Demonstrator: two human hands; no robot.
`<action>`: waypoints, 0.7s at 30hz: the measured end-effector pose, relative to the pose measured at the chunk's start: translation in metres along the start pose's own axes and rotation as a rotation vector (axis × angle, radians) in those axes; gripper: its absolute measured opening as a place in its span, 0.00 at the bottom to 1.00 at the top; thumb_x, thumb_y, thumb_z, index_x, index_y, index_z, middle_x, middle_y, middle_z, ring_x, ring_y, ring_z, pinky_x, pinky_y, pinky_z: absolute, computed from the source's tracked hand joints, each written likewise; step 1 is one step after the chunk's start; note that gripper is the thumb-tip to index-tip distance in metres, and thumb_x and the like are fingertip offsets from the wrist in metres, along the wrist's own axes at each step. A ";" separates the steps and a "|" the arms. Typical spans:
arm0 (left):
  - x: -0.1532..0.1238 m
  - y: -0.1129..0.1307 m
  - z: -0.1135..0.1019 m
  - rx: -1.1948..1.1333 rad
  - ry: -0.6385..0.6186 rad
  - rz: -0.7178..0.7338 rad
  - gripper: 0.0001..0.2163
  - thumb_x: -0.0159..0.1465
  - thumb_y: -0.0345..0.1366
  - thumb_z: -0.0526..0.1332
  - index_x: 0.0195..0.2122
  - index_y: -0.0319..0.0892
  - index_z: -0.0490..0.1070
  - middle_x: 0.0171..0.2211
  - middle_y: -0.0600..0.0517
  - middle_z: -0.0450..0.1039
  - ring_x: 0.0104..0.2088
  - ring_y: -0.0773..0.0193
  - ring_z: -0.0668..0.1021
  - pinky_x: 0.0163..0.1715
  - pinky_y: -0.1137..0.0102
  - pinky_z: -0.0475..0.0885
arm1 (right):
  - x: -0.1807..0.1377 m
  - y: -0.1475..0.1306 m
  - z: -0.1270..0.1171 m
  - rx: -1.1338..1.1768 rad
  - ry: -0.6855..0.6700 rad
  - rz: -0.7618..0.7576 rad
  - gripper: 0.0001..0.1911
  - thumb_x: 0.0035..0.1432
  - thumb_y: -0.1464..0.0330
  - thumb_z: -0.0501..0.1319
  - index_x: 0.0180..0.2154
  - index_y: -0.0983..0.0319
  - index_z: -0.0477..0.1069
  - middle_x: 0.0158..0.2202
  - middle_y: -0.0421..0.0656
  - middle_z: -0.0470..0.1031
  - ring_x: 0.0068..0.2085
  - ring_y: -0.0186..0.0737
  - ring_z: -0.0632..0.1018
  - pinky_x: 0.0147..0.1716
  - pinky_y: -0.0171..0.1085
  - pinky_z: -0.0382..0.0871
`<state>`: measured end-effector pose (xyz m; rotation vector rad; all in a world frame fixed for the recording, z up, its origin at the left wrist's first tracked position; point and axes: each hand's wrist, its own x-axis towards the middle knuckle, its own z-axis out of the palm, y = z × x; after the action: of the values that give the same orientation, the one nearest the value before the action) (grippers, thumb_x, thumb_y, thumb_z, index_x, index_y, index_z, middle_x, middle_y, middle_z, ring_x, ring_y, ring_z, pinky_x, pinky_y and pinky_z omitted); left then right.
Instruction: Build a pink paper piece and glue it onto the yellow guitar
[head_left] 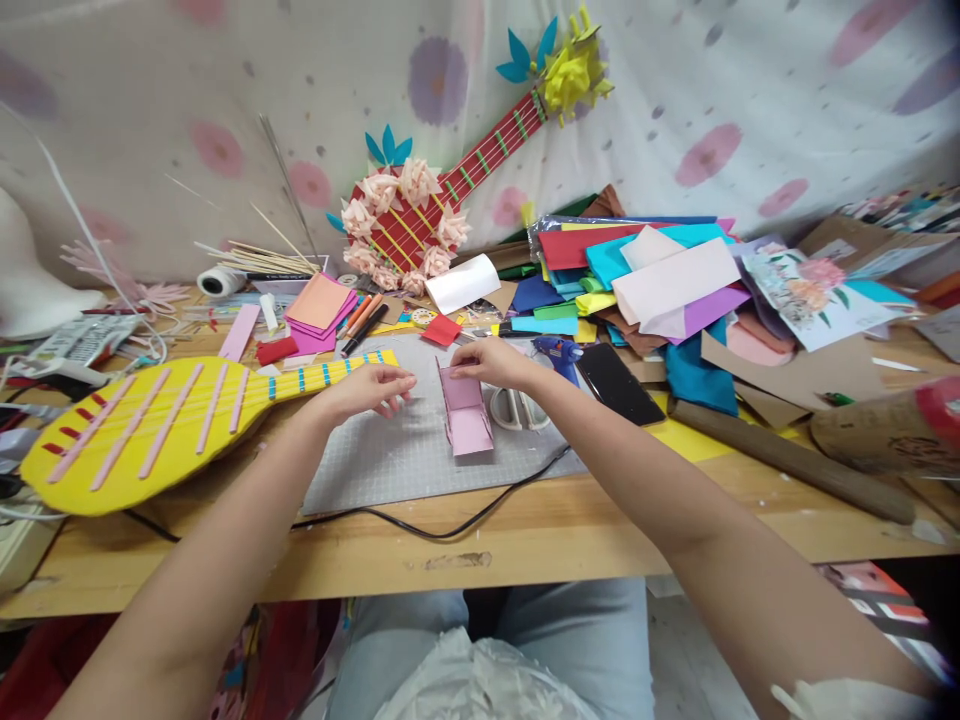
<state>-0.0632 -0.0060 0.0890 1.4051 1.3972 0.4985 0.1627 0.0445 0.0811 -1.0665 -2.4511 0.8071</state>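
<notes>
A folded pink paper piece (pixel 466 415) lies on the grey cutting mat (pixel 390 455) in the middle of the table. My right hand (pixel 491 362) pinches its far end with curled fingers. My left hand (pixel 371 388) hovers just left of it, over the mat, fingers loosely curled and holding nothing that I can see. Its fingertips are a short way from the paper. A yellow paper guitar (pixel 150 425) with pink strips lies left of my left hand.
A white tape dispenser (pixel 517 408), a blue glue gun (pixel 561 352) and a black phone (pixel 619 382) sit right of the mat. Coloured paper sheets (pixel 645 280) pile at back right. A red paper guitar (pixel 442 205) leans on the wall. A black cable (pixel 420 525) crosses the front edge.
</notes>
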 end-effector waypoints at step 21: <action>0.007 0.009 0.007 -0.115 -0.113 -0.057 0.13 0.47 0.42 0.66 0.26 0.37 0.69 0.22 0.53 0.71 0.24 0.71 0.72 0.26 0.74 0.66 | 0.019 -0.007 0.001 0.229 -0.073 -0.064 0.18 0.44 0.74 0.62 0.41 0.62 0.65 0.31 0.39 0.70 0.34 0.34 0.71 0.35 0.34 0.64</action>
<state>-0.0512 -0.0005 0.0916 1.2777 1.2937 0.4481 0.1458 0.0543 0.0869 -0.8847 -2.3670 1.0921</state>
